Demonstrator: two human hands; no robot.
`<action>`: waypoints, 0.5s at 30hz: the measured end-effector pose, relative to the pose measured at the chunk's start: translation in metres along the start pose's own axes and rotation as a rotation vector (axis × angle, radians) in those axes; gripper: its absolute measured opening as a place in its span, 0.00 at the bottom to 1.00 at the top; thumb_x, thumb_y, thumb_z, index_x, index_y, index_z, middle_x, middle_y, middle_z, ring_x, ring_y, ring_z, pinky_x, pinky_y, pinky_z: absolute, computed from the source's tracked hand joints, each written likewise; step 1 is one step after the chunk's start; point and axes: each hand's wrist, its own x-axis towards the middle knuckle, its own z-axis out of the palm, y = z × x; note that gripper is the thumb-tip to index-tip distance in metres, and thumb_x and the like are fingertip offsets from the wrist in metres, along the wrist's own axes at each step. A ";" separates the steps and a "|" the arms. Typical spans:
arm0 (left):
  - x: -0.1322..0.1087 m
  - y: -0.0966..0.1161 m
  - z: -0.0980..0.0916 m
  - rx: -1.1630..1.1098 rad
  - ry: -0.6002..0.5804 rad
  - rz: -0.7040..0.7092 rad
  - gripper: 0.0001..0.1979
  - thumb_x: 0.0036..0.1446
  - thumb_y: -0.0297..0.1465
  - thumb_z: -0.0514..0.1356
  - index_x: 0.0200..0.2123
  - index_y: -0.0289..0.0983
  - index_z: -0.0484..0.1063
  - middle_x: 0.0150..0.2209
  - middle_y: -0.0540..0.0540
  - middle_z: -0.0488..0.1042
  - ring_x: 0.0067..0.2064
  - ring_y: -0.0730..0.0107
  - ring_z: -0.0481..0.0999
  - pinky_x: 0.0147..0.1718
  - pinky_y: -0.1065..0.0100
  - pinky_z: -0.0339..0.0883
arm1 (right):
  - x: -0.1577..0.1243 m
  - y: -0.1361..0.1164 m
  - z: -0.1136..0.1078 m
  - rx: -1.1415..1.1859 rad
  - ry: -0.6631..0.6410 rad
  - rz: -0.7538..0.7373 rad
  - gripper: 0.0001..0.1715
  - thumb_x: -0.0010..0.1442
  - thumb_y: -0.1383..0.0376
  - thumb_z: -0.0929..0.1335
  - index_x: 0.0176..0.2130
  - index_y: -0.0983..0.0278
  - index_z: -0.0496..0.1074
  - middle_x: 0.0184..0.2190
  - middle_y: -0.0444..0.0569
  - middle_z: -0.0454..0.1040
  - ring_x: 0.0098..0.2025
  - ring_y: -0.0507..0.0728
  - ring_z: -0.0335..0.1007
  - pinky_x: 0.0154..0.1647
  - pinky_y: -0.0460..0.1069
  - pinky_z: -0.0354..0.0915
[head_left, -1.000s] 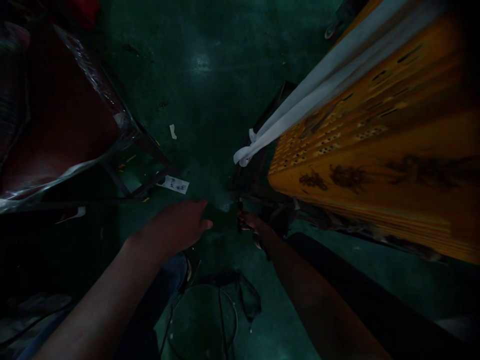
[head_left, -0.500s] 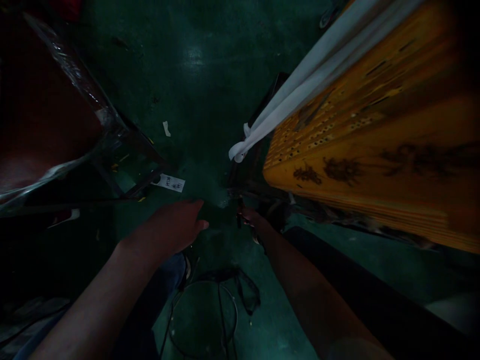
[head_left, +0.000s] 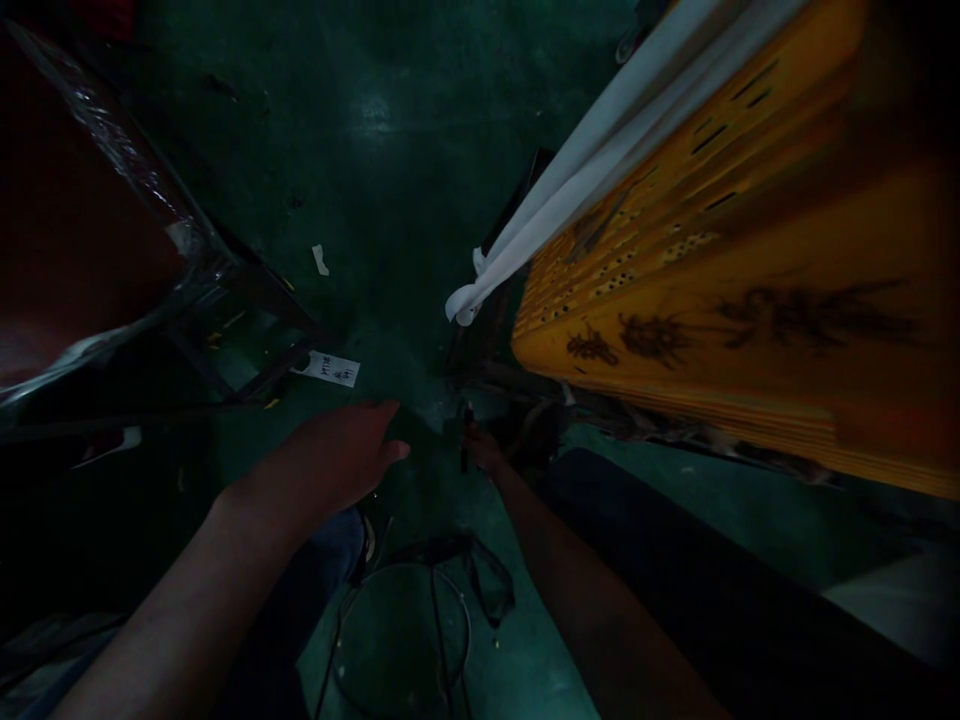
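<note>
Above the dark green floor (head_left: 390,230), my left hand (head_left: 352,450) reaches out with thumb and forefinger apart, holding nothing. My right hand (head_left: 481,446) is lower down, by the foot of a dark metal frame (head_left: 487,375). Its fingers are closed around a small dark stick-like object (head_left: 464,452); the dim light hides its exact kind. Over that frame stands a yellow plastic crate (head_left: 660,300) with slots and dark markings. A knotted white cloth strip (head_left: 540,225) hangs along the crate's side.
To the left is a dark metal rack (head_left: 262,290) with a plastic-wrapped reddish load (head_left: 82,200). A white label (head_left: 334,369) with handwriting sticks out at its foot. Below lies a round metal stool frame (head_left: 405,640) with a black strap (head_left: 495,600). A paper scrap (head_left: 320,260) lies on the floor.
The view has shifted slightly, so the crate and rack sit a little further left. My left hand stays open, and the right still grips the dark object near the frame's foot.
</note>
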 end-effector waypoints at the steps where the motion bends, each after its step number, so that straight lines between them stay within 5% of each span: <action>1: 0.000 -0.001 0.001 0.002 0.000 0.009 0.26 0.80 0.43 0.60 0.73 0.36 0.74 0.67 0.31 0.78 0.67 0.35 0.79 0.69 0.42 0.70 | -0.002 -0.002 0.000 0.056 -0.006 0.015 0.16 0.77 0.59 0.71 0.49 0.71 0.79 0.41 0.53 0.80 0.34 0.51 0.67 0.34 0.45 0.60; 6: -0.001 -0.002 0.003 -0.001 -0.019 -0.001 0.28 0.79 0.44 0.60 0.75 0.38 0.73 0.69 0.31 0.76 0.68 0.34 0.78 0.69 0.41 0.70 | -0.010 -0.027 -0.001 0.327 -0.208 0.080 0.18 0.78 0.59 0.71 0.59 0.69 0.76 0.60 0.59 0.80 0.43 0.52 0.72 0.40 0.46 0.69; 15: 0.001 -0.004 0.003 0.020 0.018 0.020 0.20 0.79 0.43 0.62 0.65 0.38 0.76 0.68 0.31 0.77 0.67 0.36 0.79 0.72 0.37 0.69 | 0.009 -0.031 0.002 0.776 -0.464 0.056 0.14 0.73 0.65 0.74 0.56 0.66 0.78 0.51 0.50 0.83 0.36 0.50 0.73 0.40 0.48 0.75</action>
